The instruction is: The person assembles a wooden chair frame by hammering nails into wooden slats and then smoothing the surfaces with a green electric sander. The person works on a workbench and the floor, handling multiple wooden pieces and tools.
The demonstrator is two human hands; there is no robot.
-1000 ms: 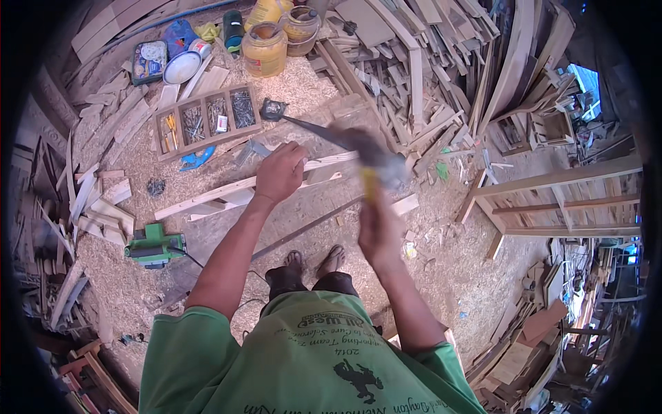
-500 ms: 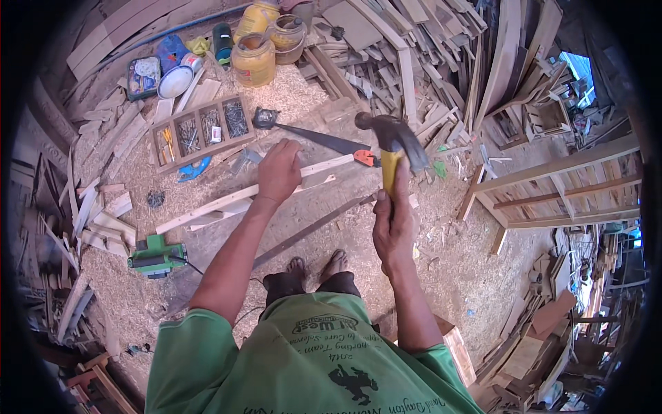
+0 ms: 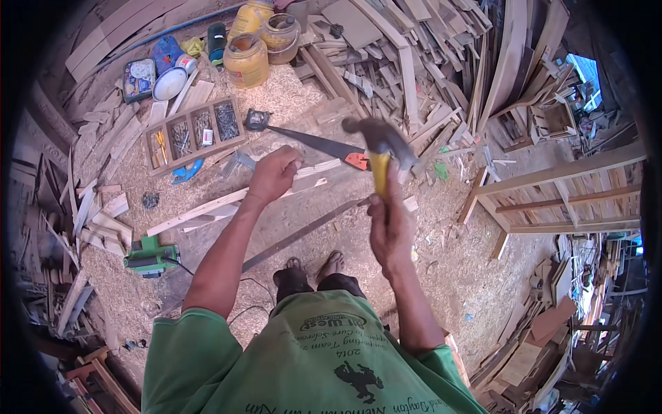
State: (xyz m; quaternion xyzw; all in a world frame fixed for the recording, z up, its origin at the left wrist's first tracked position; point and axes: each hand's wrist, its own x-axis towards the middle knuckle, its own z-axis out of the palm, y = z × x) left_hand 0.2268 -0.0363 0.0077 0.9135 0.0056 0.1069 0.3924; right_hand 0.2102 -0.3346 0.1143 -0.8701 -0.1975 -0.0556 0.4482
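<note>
A claw hammer (image 3: 378, 169) with a yellow grip and dark metal head is held upright in my right hand (image 3: 392, 231), the thumb along its handle. My left hand (image 3: 274, 174) is closed, knuckles up, above pale wooden strips (image 3: 200, 212). Whatever its curled fingers may hold is hidden. Beyond the hands lies a handsaw (image 3: 310, 140) with an orange-red handle, which the hammer partly overlaps. A long dark strip (image 3: 303, 236) runs diagonally between my hands and my feet.
A divided wooden box (image 3: 194, 155) of nails and a blue tape-like tool (image 3: 186, 171) lie at the far left, near yellow-labelled jars (image 3: 246, 65). A green power planer (image 3: 150, 257) sits left. Scrap wood (image 3: 407, 62) is piled behind; a wooden frame (image 3: 565, 181) stands right.
The hammer has shifted slightly left with my right hand, and its head has tilted a little. My left hand stays closed over the strips, turned slightly. The whole view has shifted a little.
</note>
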